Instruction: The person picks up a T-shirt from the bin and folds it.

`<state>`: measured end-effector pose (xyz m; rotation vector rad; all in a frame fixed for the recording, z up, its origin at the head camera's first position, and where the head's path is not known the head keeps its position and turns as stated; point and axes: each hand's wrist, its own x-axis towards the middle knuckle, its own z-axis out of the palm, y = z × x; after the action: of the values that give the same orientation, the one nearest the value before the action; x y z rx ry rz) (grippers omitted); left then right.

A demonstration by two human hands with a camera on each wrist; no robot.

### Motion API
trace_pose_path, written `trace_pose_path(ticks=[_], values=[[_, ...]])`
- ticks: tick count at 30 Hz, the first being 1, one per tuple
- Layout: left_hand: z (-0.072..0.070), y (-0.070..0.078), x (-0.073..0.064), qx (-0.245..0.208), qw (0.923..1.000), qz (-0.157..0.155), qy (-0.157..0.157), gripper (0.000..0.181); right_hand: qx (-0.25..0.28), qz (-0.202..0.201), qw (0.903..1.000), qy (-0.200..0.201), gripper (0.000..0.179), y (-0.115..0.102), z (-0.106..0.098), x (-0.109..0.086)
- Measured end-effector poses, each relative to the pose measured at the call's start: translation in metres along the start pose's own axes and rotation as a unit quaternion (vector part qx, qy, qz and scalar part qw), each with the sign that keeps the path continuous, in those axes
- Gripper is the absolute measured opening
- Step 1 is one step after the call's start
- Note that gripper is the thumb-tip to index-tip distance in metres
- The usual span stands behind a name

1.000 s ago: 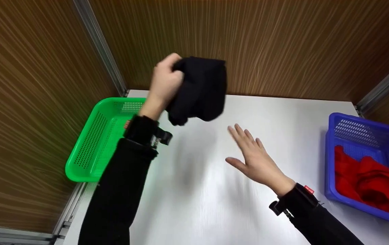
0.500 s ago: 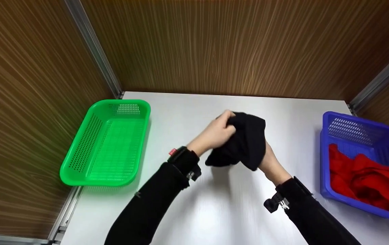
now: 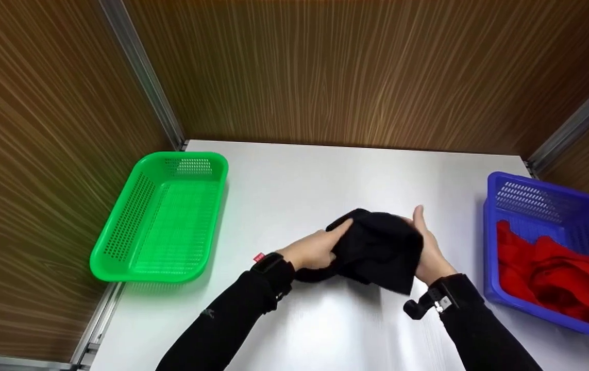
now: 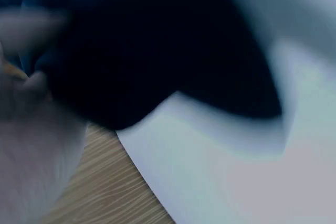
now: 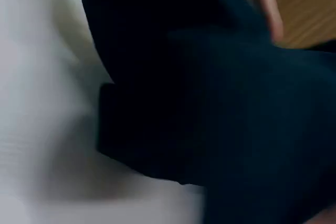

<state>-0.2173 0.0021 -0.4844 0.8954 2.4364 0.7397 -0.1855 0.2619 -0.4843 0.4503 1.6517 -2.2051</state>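
A folded, limp black cloth [image 3: 376, 247] is held low over the white table in the head view. At its left side my left hand [image 3: 315, 251] grips it, thumb on top and fingers hidden beneath. My right hand [image 3: 431, 257] is against the cloth's right side, thumb straight up and apart from the fabric. The cloth hides most of its other fingers. In the left wrist view the black cloth [image 4: 157, 51] is blurred beside the left hand [image 4: 31, 156]. Dark fabric [image 5: 210, 108] fills much of the right wrist view, with some fingers [image 5: 265, 3] at its top edge.
A green plastic basket [image 3: 217, 221] stands on the table's left side. On the right is a blue basket [image 3: 491, 247] with red cloth [image 3: 557, 268] bearing a white label inside. Wood-grain panels [image 3: 346, 72] rise behind and at the sides of the white table [image 3: 294, 185].
My left hand has brought the black cloth down and right, from high near the back panel to low over the table. My right hand has come against it, its thumb now showing.
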Motion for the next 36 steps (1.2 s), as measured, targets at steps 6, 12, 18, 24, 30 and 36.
trace_pose_path(ticks=[6,12,18,24,30,36], values=[[-0.002,-0.008,-0.001,0.074,0.9946,-0.030,0.066,0.042,-0.212,-0.053,0.9755,-0.023,0.068,0.018,-0.009,0.018],[-0.013,-0.028,-0.015,0.133,0.9898,-0.050,0.009,0.055,-0.407,-0.122,0.9035,0.055,0.040,0.029,-0.016,0.020],[-0.024,-0.055,-0.031,0.215,0.9731,-0.082,0.001,0.029,-0.498,-0.160,0.8449,0.110,0.036,0.033,-0.040,0.020],[-0.036,-0.071,-0.036,0.241,0.9565,-0.126,0.105,0.015,-0.559,-0.202,0.7931,0.135,0.034,0.039,-0.050,0.016],[-0.036,-0.070,-0.031,0.287,0.9307,-0.161,0.159,0.011,-0.601,-0.294,0.7416,0.052,0.063,0.051,-0.035,0.013],[-0.033,-0.066,-0.024,0.240,0.9394,-0.151,0.193,0.012,-0.691,-0.314,0.6508,-0.006,0.080,0.074,-0.023,0.008]])
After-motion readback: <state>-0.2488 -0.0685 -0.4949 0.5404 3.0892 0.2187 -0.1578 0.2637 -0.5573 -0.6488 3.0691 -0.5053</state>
